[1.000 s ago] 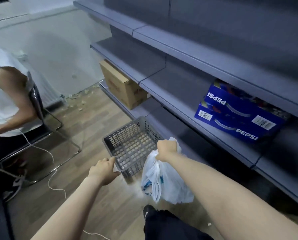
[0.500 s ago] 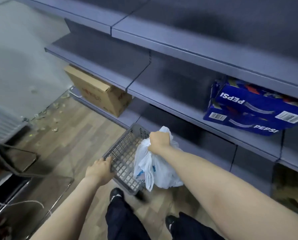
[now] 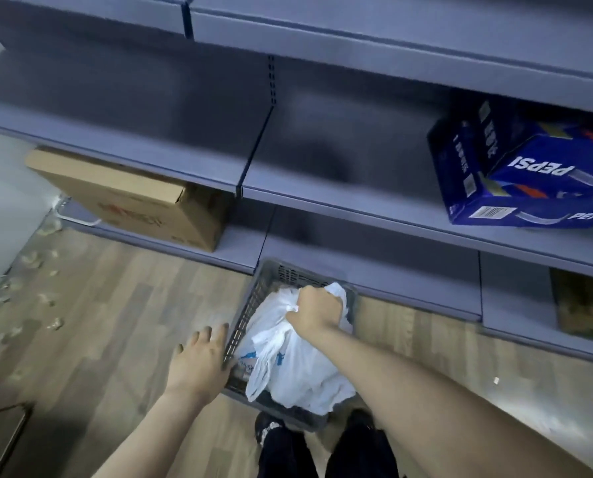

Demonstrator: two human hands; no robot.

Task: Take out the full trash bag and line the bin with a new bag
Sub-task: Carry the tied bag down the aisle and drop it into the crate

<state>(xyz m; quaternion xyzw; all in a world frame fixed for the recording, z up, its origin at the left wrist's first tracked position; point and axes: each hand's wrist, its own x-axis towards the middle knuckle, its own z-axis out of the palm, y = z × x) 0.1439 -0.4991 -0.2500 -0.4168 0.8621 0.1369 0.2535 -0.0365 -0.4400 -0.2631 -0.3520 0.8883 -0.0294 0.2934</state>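
The right hand gripped the bunched top of the white trash bag, with its fingers curled tight around the plastic. The bag sat inside the grey basket bin, which stood on the wood floor just in front of the person's dark shoes. Half a second before, the bag hung at the near side of the bin, and a second before it hung outside the bin, over the floor. Now it was down in the bin and filled most of it. The left hand lay with its fingers spread out and straight, holding nothing, touching the left rim of the bin. Before, that hand was curled on the rim. The view had also swung to the right, so the chair and the other person were gone from sight. A brown cardboard box sat on the low grey shelf to the left, and blue Pepsi boxes sat on the shelf to the right. Small bits of litter lay on the floor at the far left.
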